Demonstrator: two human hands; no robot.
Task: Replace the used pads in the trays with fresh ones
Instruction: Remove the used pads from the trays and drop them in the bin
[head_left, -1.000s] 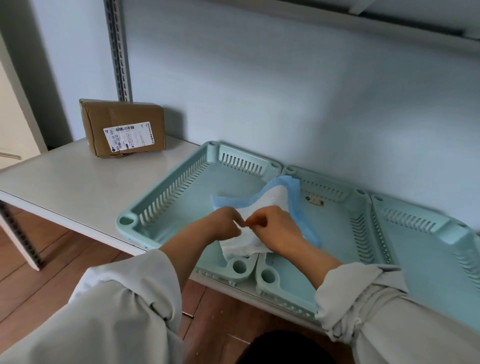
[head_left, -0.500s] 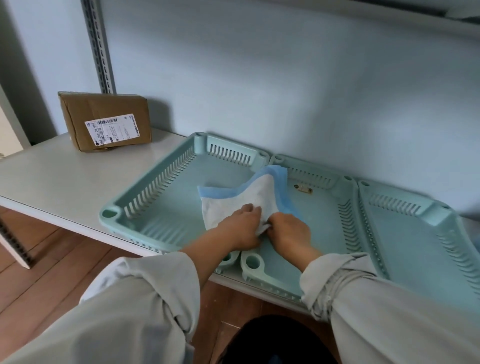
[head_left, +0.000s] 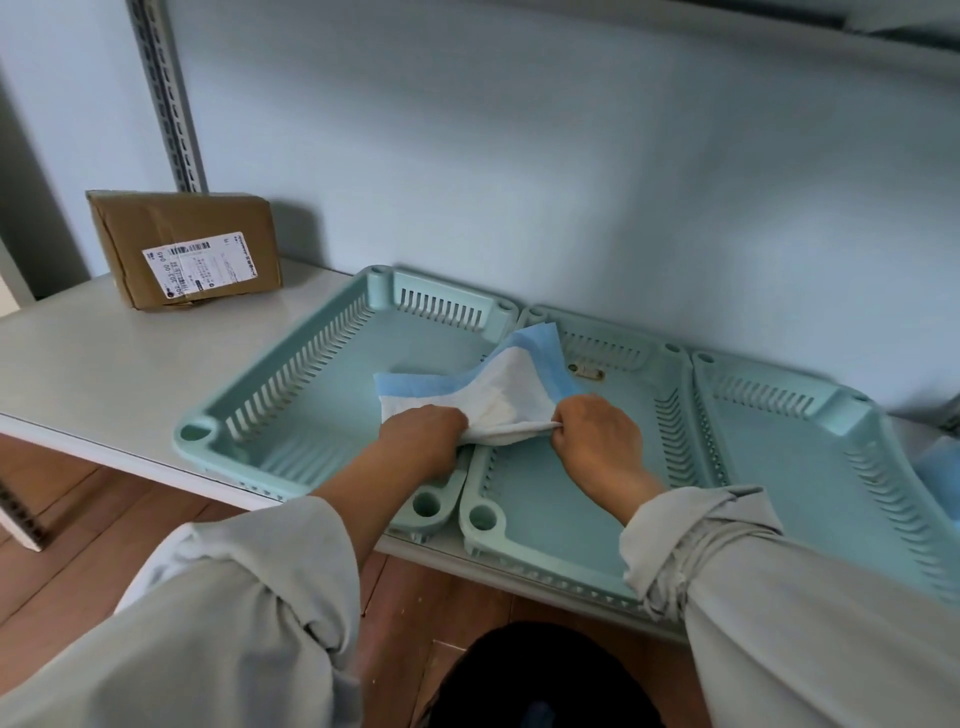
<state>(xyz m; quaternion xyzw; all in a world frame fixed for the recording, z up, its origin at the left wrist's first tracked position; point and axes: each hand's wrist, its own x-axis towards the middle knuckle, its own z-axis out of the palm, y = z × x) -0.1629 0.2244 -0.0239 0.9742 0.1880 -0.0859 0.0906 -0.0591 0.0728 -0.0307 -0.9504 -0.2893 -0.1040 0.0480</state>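
Three pale green slotted trays stand side by side on a white shelf: a left tray (head_left: 291, 384), a middle tray (head_left: 571, 519) and a right tray (head_left: 810, 457). A folded pad (head_left: 511, 387), white inside with a blue backing, lies across the wall between the left and middle trays. My left hand (head_left: 423, 436) grips its near left edge. My right hand (head_left: 592, 436) pinches its near right edge. The pad's near edge is stretched between both hands. A small tan item (head_left: 587, 370) lies at the back of the middle tray.
A brown cardboard box (head_left: 187, 249) with a white label stands at the back left of the white shelf (head_left: 104, 353). A blue item (head_left: 943, 470) shows at the far right edge. A metal upright (head_left: 166, 93) runs up the wall. Wooden floor lies below.
My hands have moved apart along the pad's near edge, pulling it wider. The camera view has shifted slightly.
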